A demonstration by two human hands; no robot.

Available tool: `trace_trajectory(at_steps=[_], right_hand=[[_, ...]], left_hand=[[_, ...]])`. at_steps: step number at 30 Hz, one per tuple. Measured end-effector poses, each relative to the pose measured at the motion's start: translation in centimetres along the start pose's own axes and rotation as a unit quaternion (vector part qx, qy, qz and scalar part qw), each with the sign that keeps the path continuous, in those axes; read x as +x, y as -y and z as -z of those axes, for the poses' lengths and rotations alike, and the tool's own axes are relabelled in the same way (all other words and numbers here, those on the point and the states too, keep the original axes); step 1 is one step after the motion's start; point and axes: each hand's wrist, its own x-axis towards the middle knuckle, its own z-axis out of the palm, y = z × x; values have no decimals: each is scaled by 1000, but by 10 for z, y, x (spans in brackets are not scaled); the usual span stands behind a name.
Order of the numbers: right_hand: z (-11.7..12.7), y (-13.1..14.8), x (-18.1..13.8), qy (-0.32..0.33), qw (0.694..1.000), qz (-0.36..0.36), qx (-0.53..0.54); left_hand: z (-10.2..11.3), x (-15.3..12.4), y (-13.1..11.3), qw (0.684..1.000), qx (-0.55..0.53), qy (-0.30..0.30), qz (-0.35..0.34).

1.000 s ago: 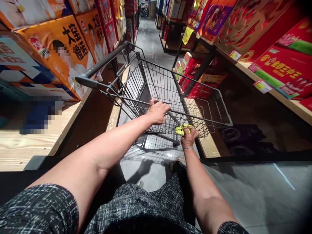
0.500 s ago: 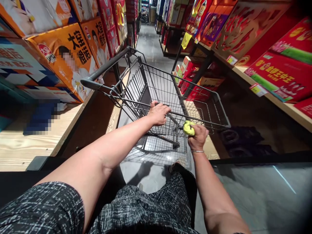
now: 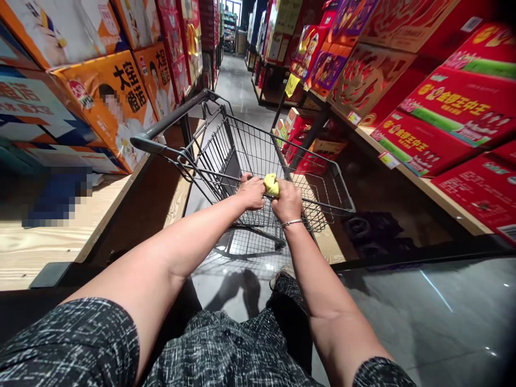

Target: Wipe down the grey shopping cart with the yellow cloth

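A dark grey wire shopping cart [image 3: 330,205] stands sideways before me, its handle [image 3: 171,121] at the left. My left hand [image 3: 252,193] is closed on the near top rail of the basket, the thumb over the bar. Just right of it, my right hand [image 3: 288,199] grips a crumpled yellow cloth [image 3: 271,184] against the same rail. The cloth lies between the two hands and close to the left fingers. Part of it is hidden in my right fist. A thin bracelet [image 3: 292,222] circles my right wrist.
Orange cartons [image 3: 105,107] are stacked on a wooden shelf [image 3: 52,247] at left. Red gift boxes [image 3: 455,102] fill the right shelf [image 3: 439,199]. Between them a grey-floored aisle [image 3: 237,72] runs away from me. Dark wrapped packs [image 3: 373,228] lie low at right.
My right hand has moved left with the yellow cloth, from beyond the rail's middle to beside my left hand. My left hand stays on the rail. The view has shifted slightly right.
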Motion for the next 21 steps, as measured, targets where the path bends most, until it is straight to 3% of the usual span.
trace_trajectory(at_steps=[2, 4, 9, 12, 16, 21], right_hand=[[6, 0, 4, 14, 1000, 14, 5], [17, -23, 4, 34, 999, 10, -11], [53, -134, -7, 130, 973, -126, -140], [65, -177, -7, 196, 948, -184, -171], [64, -175, -2, 222, 941, -188, -176], [56, -125, -7, 218, 949, -160, -165]], left_hand=[[0, 0, 0, 1000, -1, 4, 1], [0, 0, 2, 1000, -14, -6, -8], [-3, 4, 4, 999, -44, -15, -18], [-3, 9, 7, 999, -49, -4, -16], [4, 13, 21, 999, -47, 2, -3], [14, 13, 66, 999, -12, 38, 17]])
